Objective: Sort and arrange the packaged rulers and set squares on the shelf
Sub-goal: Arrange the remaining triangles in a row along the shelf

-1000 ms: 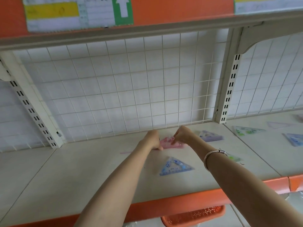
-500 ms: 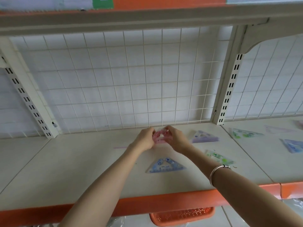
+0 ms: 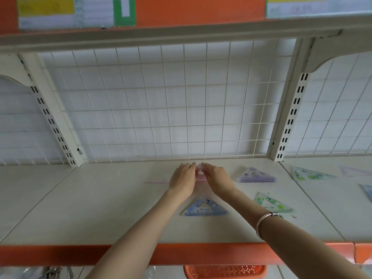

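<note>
Both forearms reach forward and slightly inward over the cream shelf (image 3: 100, 208), converging near its back edge just in front of the white wire grid panel (image 3: 161, 101). The left hand (image 3: 182, 176) and right hand (image 3: 216, 177) face each other, backs outward, wrists low near the shelf. Their fingers (image 3: 205, 167) curl toward one another and pinch a small pink translucent plastic set square (image 3: 199, 172) from either side. Only a sliver of it shows between the fingertips, with its lower edge at the shelf; whether it stands fully upright is hard to tell. The right wrist carries a thin silver bangle (image 3: 265, 220).

A thin pink strip (image 3: 156, 182) lies flat just left of the left hand. A blue translucent triangular set square (image 3: 204, 208) lies flat between the two forearms, nearer the orange front edge. To the right of the right hand lie a purple triangular set square (image 3: 255, 176) and, nearer the front, a green-printed packaged set square (image 3: 271, 204). On the adjoining shelf section to the right lies another green-printed triangle (image 3: 310, 174). An orange perforated plastic basket (image 3: 223, 271) shows below the shelf.
</note>
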`<act>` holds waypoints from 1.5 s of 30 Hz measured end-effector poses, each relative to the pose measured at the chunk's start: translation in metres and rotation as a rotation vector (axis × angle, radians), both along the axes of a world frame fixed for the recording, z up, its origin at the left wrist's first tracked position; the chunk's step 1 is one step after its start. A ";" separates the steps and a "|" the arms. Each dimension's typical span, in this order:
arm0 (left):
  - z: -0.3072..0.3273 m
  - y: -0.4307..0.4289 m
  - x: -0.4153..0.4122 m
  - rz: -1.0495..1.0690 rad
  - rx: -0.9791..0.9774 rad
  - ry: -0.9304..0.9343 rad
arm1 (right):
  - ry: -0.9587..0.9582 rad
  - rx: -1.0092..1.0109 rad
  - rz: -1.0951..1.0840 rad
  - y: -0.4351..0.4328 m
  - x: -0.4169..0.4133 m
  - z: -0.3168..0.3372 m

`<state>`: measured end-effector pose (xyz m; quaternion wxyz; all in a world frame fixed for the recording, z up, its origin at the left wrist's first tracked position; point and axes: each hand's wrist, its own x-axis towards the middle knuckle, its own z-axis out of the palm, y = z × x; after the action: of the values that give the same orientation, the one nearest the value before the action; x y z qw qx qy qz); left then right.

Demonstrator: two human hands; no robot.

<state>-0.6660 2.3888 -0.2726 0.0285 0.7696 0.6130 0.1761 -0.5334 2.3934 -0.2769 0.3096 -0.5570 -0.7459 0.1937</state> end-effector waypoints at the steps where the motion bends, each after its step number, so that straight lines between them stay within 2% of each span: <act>1: -0.001 -0.001 0.000 0.009 0.000 -0.010 | 0.011 -0.001 -0.039 -0.002 0.002 0.000; 4: -0.001 -0.006 -0.004 -0.004 0.060 -0.141 | 0.036 0.000 -0.111 -0.006 0.008 -0.003; 7: -0.003 -0.011 -0.010 -0.043 0.127 -0.303 | -0.031 0.008 -0.118 -0.011 0.012 -0.006; 10: -0.012 -0.012 -0.011 -0.025 0.172 -0.384 | -0.104 0.053 -0.120 -0.015 0.012 -0.008; 14: -0.019 -0.010 -0.003 0.030 0.184 -0.310 | -0.372 0.039 -0.072 -0.024 0.005 -0.004; 18: -0.024 -0.006 -0.001 0.055 0.165 -0.188 | -0.477 0.036 -0.020 -0.027 0.003 -0.001; 27: -0.021 -0.012 -0.003 0.037 0.211 -0.323 | -0.459 0.037 0.038 -0.028 0.013 0.001; 32: -0.021 -0.016 -0.006 0.024 0.250 -0.497 | -0.296 0.030 -0.018 -0.019 0.020 -0.003; 35: -0.024 -0.016 -0.005 0.022 0.281 -0.572 | -0.297 0.044 -0.031 -0.021 0.017 -0.004; 42: -0.026 -0.016 -0.002 0.017 0.293 -0.519 | -0.499 0.045 0.033 -0.021 0.020 -0.002; 45: -0.027 -0.017 -0.005 -0.004 0.264 -0.526 | -0.403 0.031 0.019 -0.015 0.024 -0.005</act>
<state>-0.6712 2.3719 -0.2994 0.0864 0.6958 0.5548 0.4480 -0.5095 2.3784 -0.2821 0.1608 -0.5725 -0.8009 0.0700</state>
